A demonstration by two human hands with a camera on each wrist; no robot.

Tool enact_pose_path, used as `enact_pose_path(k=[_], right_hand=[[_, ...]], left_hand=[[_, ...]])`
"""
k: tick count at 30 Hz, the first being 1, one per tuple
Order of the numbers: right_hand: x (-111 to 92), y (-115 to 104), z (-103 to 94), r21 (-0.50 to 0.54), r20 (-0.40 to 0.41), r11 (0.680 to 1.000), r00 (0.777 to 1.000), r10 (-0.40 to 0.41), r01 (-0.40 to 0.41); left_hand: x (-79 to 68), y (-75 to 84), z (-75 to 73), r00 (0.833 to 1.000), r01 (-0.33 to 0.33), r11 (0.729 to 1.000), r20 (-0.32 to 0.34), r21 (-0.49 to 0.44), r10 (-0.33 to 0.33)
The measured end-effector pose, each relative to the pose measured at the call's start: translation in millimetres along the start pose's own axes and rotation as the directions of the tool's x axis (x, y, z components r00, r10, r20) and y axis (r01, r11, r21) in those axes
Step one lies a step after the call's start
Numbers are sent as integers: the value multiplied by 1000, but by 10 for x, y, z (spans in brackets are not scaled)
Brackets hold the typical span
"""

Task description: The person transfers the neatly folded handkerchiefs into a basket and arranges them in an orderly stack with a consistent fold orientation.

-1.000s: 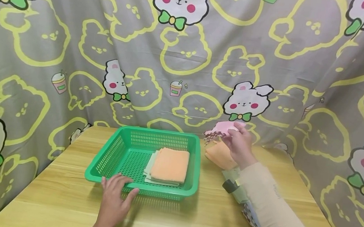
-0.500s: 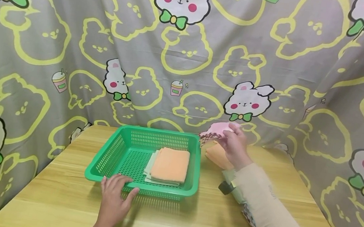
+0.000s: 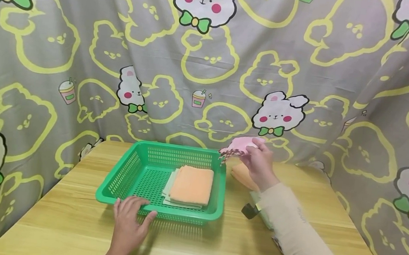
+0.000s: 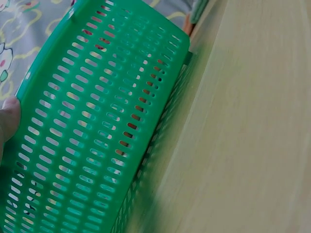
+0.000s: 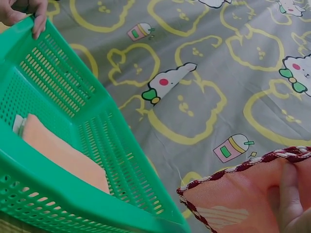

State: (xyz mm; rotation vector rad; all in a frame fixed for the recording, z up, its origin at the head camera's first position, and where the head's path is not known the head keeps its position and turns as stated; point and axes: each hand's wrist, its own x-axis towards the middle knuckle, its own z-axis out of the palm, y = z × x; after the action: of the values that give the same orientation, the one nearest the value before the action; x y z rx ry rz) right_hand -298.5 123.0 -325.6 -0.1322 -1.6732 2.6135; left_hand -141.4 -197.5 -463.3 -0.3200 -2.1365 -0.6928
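A light wood-grained table (image 3: 184, 252) fills the lower part of the head view, its far edge running close to a hanging grey curtain (image 3: 213, 76). The curtain closes off the back and both sides, falling in soft folds, printed with thick yellow animal outlines, white rabbit-like heads with pink-red cheeks and green bows, and small drink cups with straws.

On the table, left of the middle, sits a green basket (image 3: 184, 214) with slotted walls and a perforated floor. The left hand (image 3: 128, 223) grips its near rim, fingers over the top and thumb on the outside. In the right part of the basket lies a folded orange cloth (image 3: 191, 185) on top of pale green cloths (image 3: 167, 192).

The right hand (image 3: 262, 163) pinches a pink cloth (image 3: 241, 144) with a braided dark red and white edge, holding it up near the basket's far right corner; whether it touches the rim is unclear. Below that hand, a second orange cloth (image 3: 243, 176) lies on the table, partly covered by the beige sleeve (image 3: 301, 237).
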Motion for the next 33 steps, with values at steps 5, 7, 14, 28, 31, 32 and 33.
enact_pose_path(k=[5,7,14,28,31,32,33], right_hand=[[-9,29,38,8,11,1000,1000,10,-10],[-11,46,49,12,17,1000,1000,15,-15],[-13,99,88,33,37,999,999,18,-20],[-40,188,184,43,68,998,997,31,-34],[-32,211,200,53,71,998,997,33,-37],[-29,218,205,53,68,998,997,35,-39],[-28,225,209,52,65,998,997,36,-40]], left_hand=[[0,12,-2,1000,1,1000,3,2,-1],[-5,11,1,1000,0,1000,-2,-5,0],[-5,8,5,1000,-4,1000,-9,-19,3],[-3,-4,9,1000,6,1000,-1,-11,-6],[-3,-9,12,1000,14,1000,6,-12,-14],[-4,-11,13,1000,18,1000,9,-11,-18],[-4,-14,14,1000,20,1000,12,-10,-20]])
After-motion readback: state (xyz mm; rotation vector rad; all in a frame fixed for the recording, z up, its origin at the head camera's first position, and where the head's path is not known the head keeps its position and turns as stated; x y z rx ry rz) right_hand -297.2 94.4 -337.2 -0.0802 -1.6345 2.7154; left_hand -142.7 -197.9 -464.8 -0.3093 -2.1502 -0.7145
